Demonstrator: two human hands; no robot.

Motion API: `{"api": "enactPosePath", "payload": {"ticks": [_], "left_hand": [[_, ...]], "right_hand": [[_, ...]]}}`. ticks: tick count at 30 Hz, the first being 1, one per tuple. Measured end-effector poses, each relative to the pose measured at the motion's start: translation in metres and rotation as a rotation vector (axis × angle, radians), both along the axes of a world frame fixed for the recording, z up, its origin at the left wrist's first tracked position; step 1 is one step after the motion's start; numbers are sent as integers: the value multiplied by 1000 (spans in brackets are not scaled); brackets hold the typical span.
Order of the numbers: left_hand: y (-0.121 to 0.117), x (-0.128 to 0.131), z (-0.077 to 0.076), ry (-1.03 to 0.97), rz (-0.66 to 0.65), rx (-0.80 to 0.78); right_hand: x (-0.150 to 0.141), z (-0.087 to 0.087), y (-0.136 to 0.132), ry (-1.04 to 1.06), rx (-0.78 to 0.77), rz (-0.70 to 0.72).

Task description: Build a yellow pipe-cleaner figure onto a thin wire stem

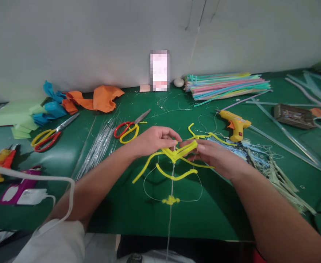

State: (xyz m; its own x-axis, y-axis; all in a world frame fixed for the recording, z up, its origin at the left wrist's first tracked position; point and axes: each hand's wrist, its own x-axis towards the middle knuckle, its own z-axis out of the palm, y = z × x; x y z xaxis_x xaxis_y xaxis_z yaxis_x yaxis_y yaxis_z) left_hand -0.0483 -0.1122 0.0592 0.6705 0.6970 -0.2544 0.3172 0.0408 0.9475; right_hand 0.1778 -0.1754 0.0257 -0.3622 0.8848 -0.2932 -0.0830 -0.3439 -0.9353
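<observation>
The yellow wire frame (174, 157) sits between the 2 hands above the green worktop (116, 215); the left hand (159, 140) and right hand (211, 151) pinch its upper part with curled fingers.

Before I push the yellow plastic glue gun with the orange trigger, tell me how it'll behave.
The glue gun will probably slide, not roll, since it lies flat on its side. Its plastic body suggests it's stiff and fairly light. The black cord at its handle may drag or swing it.
</observation>
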Motion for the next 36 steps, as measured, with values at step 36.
{"api": "enactPosePath", "payload": {"ticks": [36], "left_hand": [[11, 2, -21, -138, 99, -210]], "right_hand": [[-15, -28, 5, -15, 9, -239]]}}
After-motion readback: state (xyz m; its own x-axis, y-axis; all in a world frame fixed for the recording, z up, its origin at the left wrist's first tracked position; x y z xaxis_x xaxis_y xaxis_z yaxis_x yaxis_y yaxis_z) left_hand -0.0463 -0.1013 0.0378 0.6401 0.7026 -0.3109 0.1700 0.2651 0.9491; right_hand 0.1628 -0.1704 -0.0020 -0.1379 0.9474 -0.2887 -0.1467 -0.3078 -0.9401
